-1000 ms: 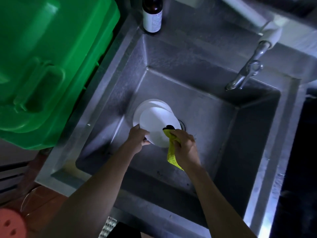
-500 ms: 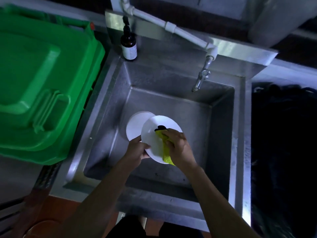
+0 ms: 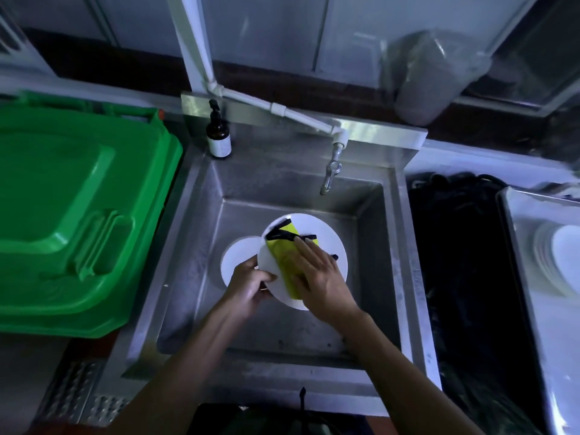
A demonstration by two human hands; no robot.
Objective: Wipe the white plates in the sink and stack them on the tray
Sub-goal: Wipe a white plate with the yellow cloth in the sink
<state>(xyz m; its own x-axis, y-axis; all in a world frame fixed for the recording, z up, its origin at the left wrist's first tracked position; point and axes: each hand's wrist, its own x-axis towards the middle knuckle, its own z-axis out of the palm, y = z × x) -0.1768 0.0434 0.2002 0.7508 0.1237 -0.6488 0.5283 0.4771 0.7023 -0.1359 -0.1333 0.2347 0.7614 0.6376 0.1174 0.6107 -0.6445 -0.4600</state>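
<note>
The left hand [image 3: 248,285] is gripping the white plate [image 3: 329,243] by its edge over the sink [image 3: 194,246]. The right hand [image 3: 317,274] is pressing the yellow cloth [image 3: 282,249] flat on it with straight fingers.

Brushed stainless sink [image 3: 201,215], dull and scuffed w/ specks on floor. Smooth matt white plate [image 3: 329,246]. Yellow cloth [image 3: 284,249], soft weave, black trim. Glossy green plastic bin lid [image 3: 78,215]. Amber glass-look bottle [image 3: 218,136], matt white label. Shiny metal tap [image 3: 331,171].
</note>
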